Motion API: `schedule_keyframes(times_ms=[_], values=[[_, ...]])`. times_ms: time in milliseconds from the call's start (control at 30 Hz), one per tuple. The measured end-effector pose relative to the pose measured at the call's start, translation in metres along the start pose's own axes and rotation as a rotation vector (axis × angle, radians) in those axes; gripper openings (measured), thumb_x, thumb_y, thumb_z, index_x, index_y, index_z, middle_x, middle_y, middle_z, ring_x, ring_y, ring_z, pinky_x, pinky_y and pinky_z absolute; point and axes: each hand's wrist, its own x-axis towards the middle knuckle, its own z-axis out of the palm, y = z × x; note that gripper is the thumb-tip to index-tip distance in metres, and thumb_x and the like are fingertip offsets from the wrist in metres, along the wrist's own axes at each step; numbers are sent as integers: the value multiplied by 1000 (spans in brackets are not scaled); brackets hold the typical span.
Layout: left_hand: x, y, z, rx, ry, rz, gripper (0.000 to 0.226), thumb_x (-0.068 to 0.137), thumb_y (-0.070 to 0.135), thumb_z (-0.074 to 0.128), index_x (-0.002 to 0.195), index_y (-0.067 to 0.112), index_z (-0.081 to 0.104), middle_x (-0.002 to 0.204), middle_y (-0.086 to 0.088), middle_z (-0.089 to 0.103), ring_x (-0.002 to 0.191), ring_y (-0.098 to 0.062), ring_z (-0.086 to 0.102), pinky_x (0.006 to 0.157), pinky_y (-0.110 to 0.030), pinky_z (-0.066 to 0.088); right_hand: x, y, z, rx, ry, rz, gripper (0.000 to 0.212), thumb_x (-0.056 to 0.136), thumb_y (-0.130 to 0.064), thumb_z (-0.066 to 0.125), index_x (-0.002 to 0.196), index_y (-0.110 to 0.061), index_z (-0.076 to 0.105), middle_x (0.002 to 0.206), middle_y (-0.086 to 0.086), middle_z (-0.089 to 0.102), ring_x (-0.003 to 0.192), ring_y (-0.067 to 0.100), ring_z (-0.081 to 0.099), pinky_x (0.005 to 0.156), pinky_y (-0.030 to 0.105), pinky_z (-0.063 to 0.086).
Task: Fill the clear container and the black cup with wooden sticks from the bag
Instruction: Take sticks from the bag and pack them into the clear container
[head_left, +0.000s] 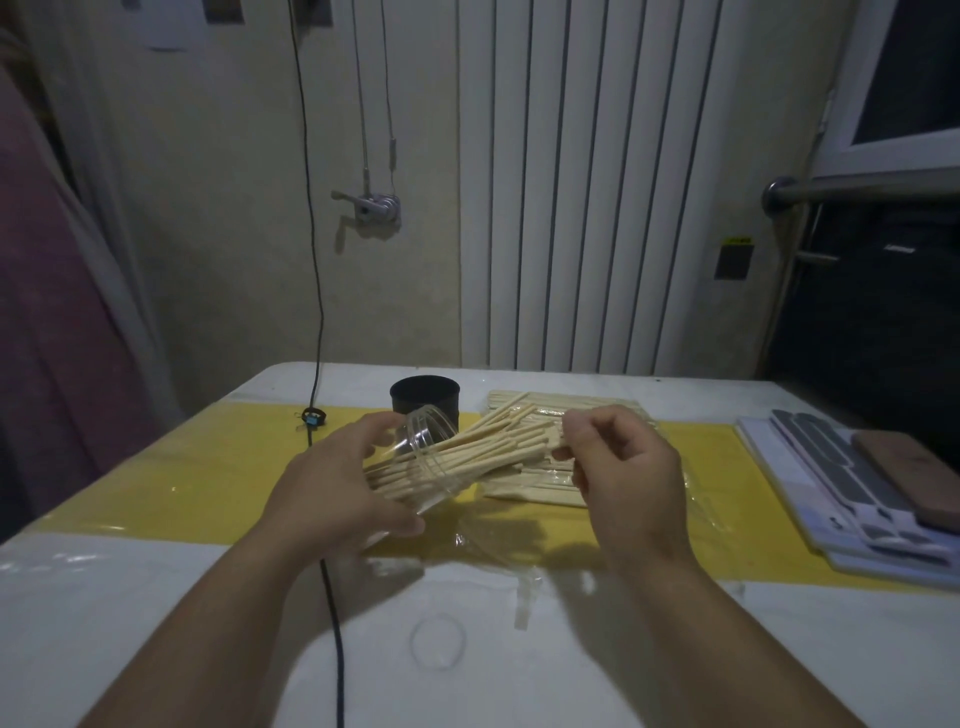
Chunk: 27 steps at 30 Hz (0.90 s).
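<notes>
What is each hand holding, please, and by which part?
The left hand grips the tilted clear container around its body near the base. The right hand pinches the outer ends of the wooden sticks that poke out of its mouth.

A dim room with a cream wall (208, 234), a hanging black cable (313, 218), a white ribbed panel (582, 182) and a window (917, 67) at right

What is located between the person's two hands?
In the head view, the tilted clear container, gripped by the left hand, and a bundle of wooden sticks reaching to the right hand.
</notes>
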Motion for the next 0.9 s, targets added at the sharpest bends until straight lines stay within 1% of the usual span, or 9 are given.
schedule_keyframes(times_ms=[133,267,367,500,567,600,667,733,900], values=[[-1,1,0,-15,8,-5,104,42,35,94,134,49,48,113,24,55,115,-7,54,91,-38,49,0,-4,1,47,-74,25,12,81,-9,76,75,-18,73,62,-9,67,59,0,58,57,10,45],[-1,1,0,-27,4,-9,102,42,36,94,132,50,48,115,23,55,113,-7,55,91,-39,50,9,8,-8,8,-8,71,20,93,-16,66,73,-16,65,56,-8,51,53,10,43,53,27,36],[0,0,0,-63,3,-16,98,33,46,86,121,58,46,117,24,57,112,-6,55,90,-38,50,14,14,-14,-261,-90,80,21,90,-14,62,70,-13,61,59,-1,55,56,16,47,56,33,40],[1,0,0,-85,12,-22,99,29,50,83,119,61,43,120,21,58,112,-6,56,90,-38,51,11,32,-16,-830,-423,150,14,87,-23,55,80,-23,67,83,-8,69,82,14,63,77,33,53],[0,0,0,-90,12,-26,100,31,49,85,121,60,43,121,21,58,113,-7,56,91,-40,51,8,45,-15,-994,-557,181,27,89,-27,52,111,-29,68,115,-8,64,110,17,59,94,31,47],[0,0,0,-93,10,-27,100,33,47,87,122,59,44,121,20,58,113,-8,56,91,-40,51,8,52,-14,-1052,-610,174,38,91,-29,51,128,-29,60,130,-5,56,124,20,52,102,33,42],[0,-1,0,-95,12,-27,101,36,42,91,124,57,44,122,19,58,112,-9,56,90,-40,51,9,61,-14,-1106,-663,146,51,95,-29,47,146,-27,42,148,-4,41,138,22,38,111,36,32],[0,-2,0,-96,18,-28,100,38,40,93,125,55,45,122,19,58,112,-9,56,89,-39,51,12,67,-15,-1129,-675,135,51,97,-28,44,148,-27,36,151,-5,37,140,21,34,113,36,29],[0,-2,0,-93,19,-31,97,42,36,95,120,59,42,118,21,57,112,-7,55,90,-38,50,16,77,-12,-1207,-637,87,36,100,-38,41,134,-31,49,140,-6,44,132,22,37,106,39,28]])
